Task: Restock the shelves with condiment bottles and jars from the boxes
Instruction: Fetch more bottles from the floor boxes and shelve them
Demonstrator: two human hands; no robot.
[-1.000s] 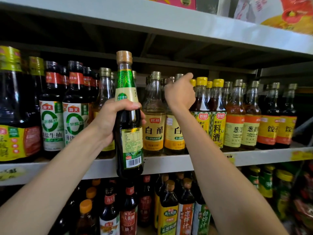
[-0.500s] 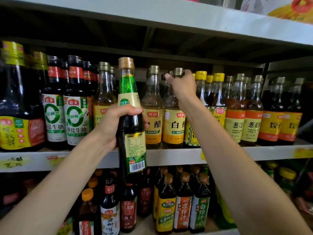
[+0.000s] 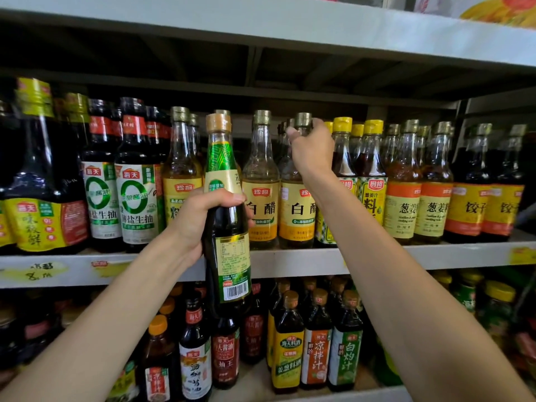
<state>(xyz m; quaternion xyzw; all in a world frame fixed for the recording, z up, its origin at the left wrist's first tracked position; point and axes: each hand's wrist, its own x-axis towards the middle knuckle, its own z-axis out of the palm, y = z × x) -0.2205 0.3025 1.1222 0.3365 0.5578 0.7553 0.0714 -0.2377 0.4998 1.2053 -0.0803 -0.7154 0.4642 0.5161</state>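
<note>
At the shelf (image 3: 435, 253) front edge, left hand (image 3: 200, 224) curls fingers round a dark bottle (image 3: 229, 248); right hand (image 3: 311, 152) pinches a vinegar bottle (image 3: 297, 210) neck, likely opening a gap for it.

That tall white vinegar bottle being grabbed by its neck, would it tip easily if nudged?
Probably: the white vinegar bottle is tall and narrow, and the right hand grips it high at the neck, where a push tips most. It looks like full glass, so likely heavy and breakable.
</note>
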